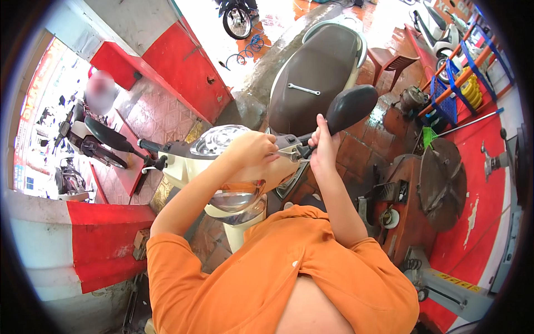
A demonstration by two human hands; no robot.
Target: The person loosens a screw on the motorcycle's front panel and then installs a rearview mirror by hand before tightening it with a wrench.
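Observation:
A cream scooter [183, 171] stands before me with its front towards me. My left hand [255, 148] is closed around a silver wrench [285, 155], whose far end meets the mirror mount at the handlebar on the right of the picture. With my right hand [324, 146] I grip the stem of a black rear-view mirror [352, 106] just below its housing. The opposite mirror [107, 134] sits on its own stem at the other handlebar grip. On the brown seat [317, 62] lies a combination wrench [303, 89]. My fingers partly hide the stem and the wrench handle.
To the right are a wooden workbench [411, 204] with tools, a round dark disc [442, 183] and a blue-and-orange rack [454, 83]. A brown plastic stool [390, 62] stands past the seat. Red-and-white walls [112, 242] flank the left side. A coiled blue hose [252, 46] lies on the floor.

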